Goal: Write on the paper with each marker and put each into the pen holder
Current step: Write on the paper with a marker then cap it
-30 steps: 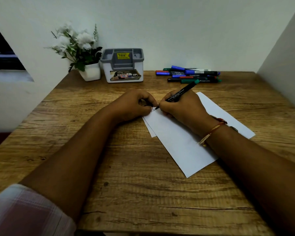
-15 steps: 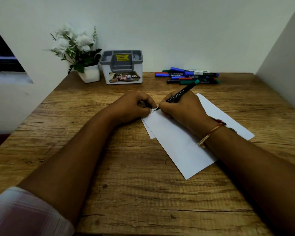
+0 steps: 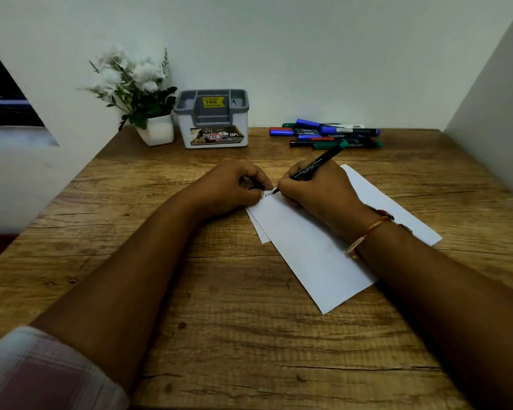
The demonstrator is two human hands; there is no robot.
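Note:
White paper (image 3: pixel 308 250) lies slanted on the wooden table (image 3: pixel 219 335), with a second sheet peeking out beneath its left edge. My right hand (image 3: pixel 320 193) grips a black marker with a green end (image 3: pixel 317 164), its tip touching the paper's top left corner, where a few dark strokes show. My left hand (image 3: pixel 231 187) rests on that corner with fingers curled around a small dark piece that looks like the marker cap (image 3: pixel 256 187). The grey and white pen holder (image 3: pixel 212 119) stands at the back, apart from both hands, and I see no markers in it.
Several blue, red, green and black markers (image 3: pixel 332 134) lie in a pile at the back right of the table. A white pot of white flowers (image 3: pixel 148 113) stands left of the pen holder. Walls close in behind and on the right.
The marker tip has crept slightly to the right along the paper's top corner, leaving more dark strokes. My left hand has stayed in place.

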